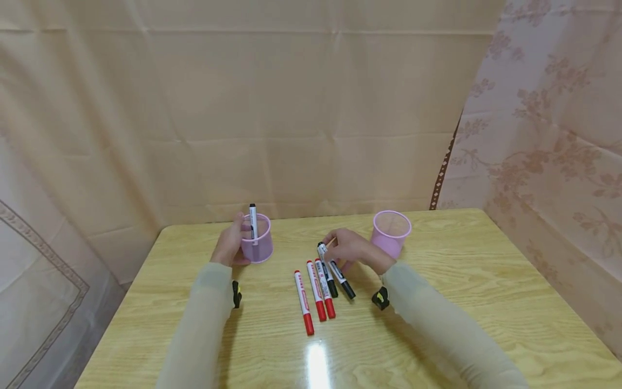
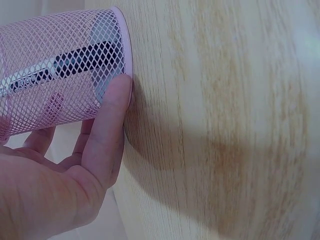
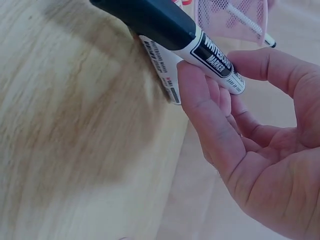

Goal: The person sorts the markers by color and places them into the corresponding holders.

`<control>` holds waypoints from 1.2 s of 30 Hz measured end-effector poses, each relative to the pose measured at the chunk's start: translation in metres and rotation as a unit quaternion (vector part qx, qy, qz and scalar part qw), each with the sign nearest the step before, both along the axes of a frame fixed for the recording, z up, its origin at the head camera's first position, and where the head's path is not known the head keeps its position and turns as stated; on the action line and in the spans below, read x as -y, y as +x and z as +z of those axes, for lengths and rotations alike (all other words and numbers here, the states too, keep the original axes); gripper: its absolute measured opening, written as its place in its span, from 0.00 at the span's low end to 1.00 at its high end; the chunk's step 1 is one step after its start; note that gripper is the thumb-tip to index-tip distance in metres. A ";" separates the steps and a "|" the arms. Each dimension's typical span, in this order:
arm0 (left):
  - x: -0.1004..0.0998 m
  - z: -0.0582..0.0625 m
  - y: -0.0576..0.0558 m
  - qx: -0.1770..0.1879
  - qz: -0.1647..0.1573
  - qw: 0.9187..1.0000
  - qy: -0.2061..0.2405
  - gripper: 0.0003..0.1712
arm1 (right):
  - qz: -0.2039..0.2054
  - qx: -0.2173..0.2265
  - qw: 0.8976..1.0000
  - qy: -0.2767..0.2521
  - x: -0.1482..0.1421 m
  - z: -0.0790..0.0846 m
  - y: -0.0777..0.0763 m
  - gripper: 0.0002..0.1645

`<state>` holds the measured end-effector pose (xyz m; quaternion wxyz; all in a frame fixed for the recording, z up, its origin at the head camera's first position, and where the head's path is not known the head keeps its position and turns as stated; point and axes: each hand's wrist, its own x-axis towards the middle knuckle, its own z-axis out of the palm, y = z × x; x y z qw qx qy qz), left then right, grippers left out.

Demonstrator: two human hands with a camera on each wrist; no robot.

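Note:
My left hand [image 1: 228, 243] holds the left pink mesh pen cup [image 1: 257, 251], fingers curled about its side and low rim in the left wrist view. A black-capped marker [image 1: 253, 219] stands in that cup, its cap [image 2: 85, 59] showing through the mesh near the base. With thumb and fingers my right hand [image 1: 352, 247] pinches a black whiteboard marker [image 3: 212, 57]; its cap [image 1: 349, 290] points toward me in the head view. Just beside it lies a second black marker [image 1: 331, 283], partly behind the held one in the right wrist view.
Three red markers, the left one [image 1: 302, 294], a middle one [image 1: 315, 292] and a right one [image 1: 328, 300], lie left of the black ones. Another pink mesh cup [image 1: 389, 246] stands behind my right wrist. The wooden table [image 1: 272, 351] ends at a curtain [image 1: 301, 135].

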<state>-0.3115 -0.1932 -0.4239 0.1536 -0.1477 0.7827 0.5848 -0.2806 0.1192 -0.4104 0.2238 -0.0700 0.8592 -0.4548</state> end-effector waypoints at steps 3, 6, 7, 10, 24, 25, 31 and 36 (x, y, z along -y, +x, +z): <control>0.000 0.000 0.000 -0.001 0.000 1.000 0.001 0.50 | 0.003 -0.005 1.000 -0.003 -0.001 0.005 0.001 0.27; 0.001 0.000 -0.001 -0.004 0.003 1.000 0.002 0.48 | 0.007 -0.009 1.000 -0.008 0.000 0.011 0.000 0.26; 0.001 0.000 -0.001 -0.005 0.003 1.000 0.001 0.48 | 0.009 -0.013 1.000 -0.009 0.000 0.012 -0.001 0.25; 0.000 0.000 -0.002 -0.005 0.004 1.000 -0.003 0.48 | 0.014 -0.024 0.999 -0.015 0.001 0.019 -0.002 0.24; 0.008 -0.002 0.000 0.001 -0.002 1.000 -0.003 0.49 | 0.056 -0.101 0.988 -0.100 0.032 0.048 0.002 0.26; 0.011 -0.002 0.001 0.001 -0.001 1.000 -0.002 0.49 | 0.065 -0.109 0.986 -0.108 0.036 0.049 0.002 0.26; 0.012 -0.003 0.002 0.000 -0.007 1.000 0.005 0.50 | 0.083 -0.154 0.975 -0.136 0.046 0.051 0.005 0.26; 0.007 -0.003 0.001 -0.007 -0.012 1.000 0.006 0.50 | 0.079 -0.206 0.964 -0.152 0.050 0.053 0.007 0.25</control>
